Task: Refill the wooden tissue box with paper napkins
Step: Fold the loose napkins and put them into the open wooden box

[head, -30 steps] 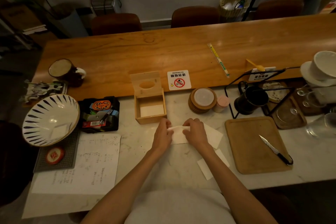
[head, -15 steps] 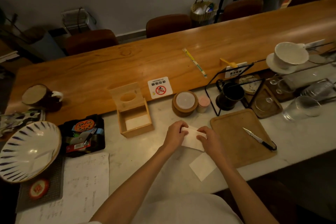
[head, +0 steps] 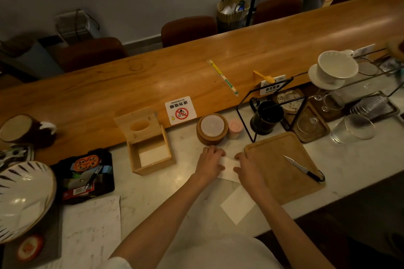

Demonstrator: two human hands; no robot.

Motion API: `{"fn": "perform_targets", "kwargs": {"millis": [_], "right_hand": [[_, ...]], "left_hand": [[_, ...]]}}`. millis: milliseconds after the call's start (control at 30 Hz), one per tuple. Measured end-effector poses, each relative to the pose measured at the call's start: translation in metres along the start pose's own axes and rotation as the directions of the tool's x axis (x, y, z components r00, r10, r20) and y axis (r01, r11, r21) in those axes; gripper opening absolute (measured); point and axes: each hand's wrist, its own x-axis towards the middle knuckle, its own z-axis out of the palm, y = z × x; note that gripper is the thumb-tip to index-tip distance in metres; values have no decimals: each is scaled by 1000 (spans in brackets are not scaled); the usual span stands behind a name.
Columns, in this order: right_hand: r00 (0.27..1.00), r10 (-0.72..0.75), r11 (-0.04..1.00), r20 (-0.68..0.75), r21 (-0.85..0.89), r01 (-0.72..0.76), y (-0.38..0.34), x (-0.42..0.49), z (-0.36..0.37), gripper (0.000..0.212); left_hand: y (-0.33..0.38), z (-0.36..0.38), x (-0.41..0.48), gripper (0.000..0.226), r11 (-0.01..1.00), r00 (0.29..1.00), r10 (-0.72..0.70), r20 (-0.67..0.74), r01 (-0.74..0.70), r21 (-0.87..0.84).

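The wooden tissue box (head: 150,166) stands on the marble counter with its hinged lid (head: 137,125) tipped back; white napkins (head: 153,155) lie flat inside it. To its right, my left hand (head: 209,160) and my right hand (head: 247,168) both press on a white paper napkin (head: 228,168) lying on the counter, one hand at each end. A second folded napkin (head: 238,204) rests nearer to me, beside my right forearm.
A wooden cutting board (head: 284,164) with a knife (head: 303,169) lies right of my hands. Stacked coasters (head: 212,129) and a no-smoking sign (head: 180,110) sit behind. A black tray of small items (head: 87,174), a striped bowl (head: 24,199) and a paper sheet (head: 91,229) are left.
The napkin has gone from a wide sheet to a narrower folded strip under my hands. The view has swung, so everything sits differently in frame.
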Motion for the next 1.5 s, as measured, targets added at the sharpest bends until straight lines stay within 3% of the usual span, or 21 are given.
{"fn": "perform_targets", "kwargs": {"millis": [167,267,300,367,433,500,567,633,733,1000,1300,1500], "right_hand": [[999,12,982,31,-191,-6,-13,5,-6,25],[999,-33,955,4,-295,32,-21,1,-12,23],[999,-48,969,3,-244,47,-22,-2,-16,20],[998,-36,997,53,64,32,-21,-8,-27,15],[995,-53,923,86,385,16,-16,-17,-42,21],[993,-72,830,91,558,9,-11,-28,-57,29],[984,-90,798,151,602,-20,-5,-39,-62,33],[960,-107,881,260,473,-31,3,-48,-53,32],[939,-118,972,322,233,42,13,-54,-30,33],[932,-173,980,319,-41,196,13,-56,-12,38],[973,-142,963,182,-201,178,19,-58,-1,43],[957,-126,967,261,-183,177,18,-50,-6,29]], "left_hand": [[10,-2,3,45,983,999,-19,34,13,185],[15,-9,-1,38,992,998,-14,56,7,123],[13,-10,-4,32,999,999,-7,49,6,32],[10,-15,-18,24,976,999,-24,27,30,-215],[13,-23,-36,30,915,996,-77,-44,53,-400],[19,-28,-56,31,832,984,-168,-53,113,-543],[24,-19,-75,25,742,971,-235,53,214,-635],[30,-1,-91,25,715,942,-290,166,329,-617],[38,23,-101,25,777,911,-353,212,412,-475],[46,41,-106,28,878,913,-366,180,403,-258],[53,55,-112,37,934,935,-350,50,353,-50],[51,51,-108,45,937,933,-345,97,349,-20]]}}
